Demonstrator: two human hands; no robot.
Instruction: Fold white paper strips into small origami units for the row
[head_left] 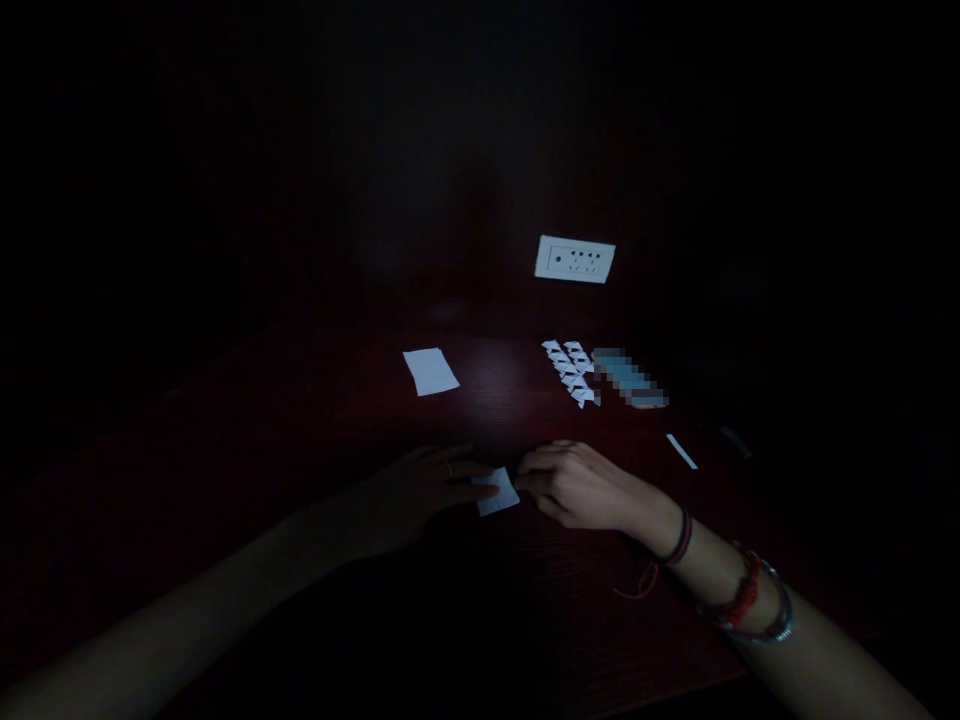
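The scene is very dark. A small white piece of paper (499,492) lies on the dark red table (300,430) between my two hands. My left hand (420,490), with a ring on one finger, rests flat on the table, its fingertips pressing the paper's left edge. My right hand (577,483) is curled, fingers pinched on the paper's right edge. Dark bands and red and metal bracelets sit on my right wrist.
A white paper sheet (430,371) lies farther back on the table. Several small folded white paper pieces (571,370) are grouped at the back right beside a blurred bluish object (628,378). A thin white strip (682,451) lies to the right. A white wall socket (574,259) is behind.
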